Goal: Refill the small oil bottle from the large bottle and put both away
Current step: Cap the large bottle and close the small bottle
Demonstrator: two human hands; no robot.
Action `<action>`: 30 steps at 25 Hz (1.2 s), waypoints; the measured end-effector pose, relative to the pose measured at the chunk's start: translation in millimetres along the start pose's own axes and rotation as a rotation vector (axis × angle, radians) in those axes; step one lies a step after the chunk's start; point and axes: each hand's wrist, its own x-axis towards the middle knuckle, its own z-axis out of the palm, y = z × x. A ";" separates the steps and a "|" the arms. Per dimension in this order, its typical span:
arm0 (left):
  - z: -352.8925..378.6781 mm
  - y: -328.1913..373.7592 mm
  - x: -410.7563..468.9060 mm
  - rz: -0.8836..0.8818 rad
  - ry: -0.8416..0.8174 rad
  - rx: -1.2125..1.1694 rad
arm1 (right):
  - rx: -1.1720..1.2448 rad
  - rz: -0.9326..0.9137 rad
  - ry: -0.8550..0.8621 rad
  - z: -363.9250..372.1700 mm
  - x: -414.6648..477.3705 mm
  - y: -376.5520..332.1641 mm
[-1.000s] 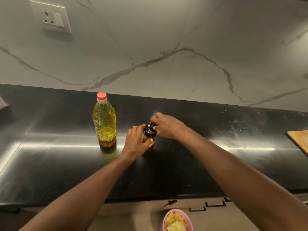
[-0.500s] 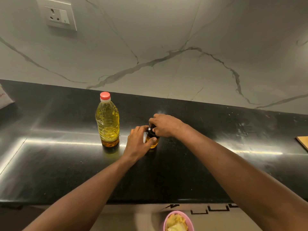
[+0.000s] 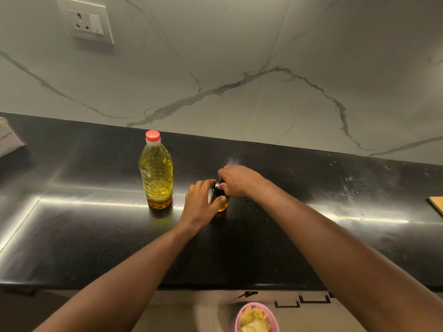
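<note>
Head view — small oil bottle [image 3: 223, 205] stands just right of large bottle [image 3: 157, 173].
Left hand [image 3: 200, 204] curls round its body; right hand [image 3: 237, 180] pinches the cap [image 3: 217, 188].

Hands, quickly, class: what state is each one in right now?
Left hand: gripping the small bottle by its body.
Right hand: gripping the black cap on top of it.

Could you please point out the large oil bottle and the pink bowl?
Large clear plastic oil bottle [image 3: 155, 173]: head view, on its yellow, oil-filled body.
Pink round bowl [image 3: 240, 315]: head view, on its left rim.
</note>
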 end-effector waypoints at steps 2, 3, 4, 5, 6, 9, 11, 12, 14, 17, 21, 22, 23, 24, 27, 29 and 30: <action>-1.5 4.4 -1.2 -0.021 -0.005 0.011 | -0.016 -0.001 0.008 1.3 -0.4 -0.4; -3.0 7.7 -2.1 -0.025 -0.010 0.025 | -0.046 -0.008 0.022 2.6 -2.3 -0.4; -5.3 11.5 -2.9 -0.022 -0.018 0.041 | -0.091 -0.017 0.047 4.6 -4.2 0.1; -8.5 15.8 -3.7 -0.010 -0.022 0.053 | -0.136 -0.027 0.080 7.1 -6.5 0.8; -12.7 20.7 -4.5 0.012 -0.017 0.056 | -0.161 -0.033 0.118 9.8 -9.1 1.4; -29.3 37.7 -5.0 0.082 0.035 0.043 | -0.118 -0.038 0.225 14.4 -19.1 2.8; -45.4 51.7 -6.2 0.129 0.077 0.060 | -0.074 -0.051 0.306 8.7 -26.7 2.6; -54.6 59.8 -7.1 0.164 0.103 0.072 | -0.051 -0.057 0.354 2.7 -30.6 2.0; -76.2 77.1 -8.6 0.266 0.176 0.100 | -0.007 -0.069 0.457 -15.5 -38.5 -3.5; -116.0 105.6 -6.1 0.413 0.305 0.128 | 0.091 -0.131 0.652 -57.0 -46.4 -20.9; -192.0 136.9 1.1 0.480 0.555 0.247 | 0.161 -0.227 0.903 -123.9 -44.6 -55.1; -213.4 140.8 1.8 0.496 0.611 0.311 | 0.169 -0.253 0.943 -138.6 -40.6 -65.3; -233.8 142.2 1.4 0.496 0.655 0.376 | 0.170 -0.278 0.976 -151.2 -35.8 -75.6; -252.8 141.1 -0.4 0.478 0.691 0.435 | 0.159 -0.303 1.010 -161.4 -30.0 -86.7; -299.0 128.2 -8.3 0.376 0.745 0.552 | 0.110 -0.366 1.086 -182.6 -8.8 -119.1; -325.4 111.3 -19.2 0.298 0.760 0.591 | 0.097 -0.423 1.094 -193.0 4.7 -146.2; -337.3 101.6 -24.7 0.258 0.766 0.600 | 0.090 -0.450 1.092 -197.0 11.8 -160.0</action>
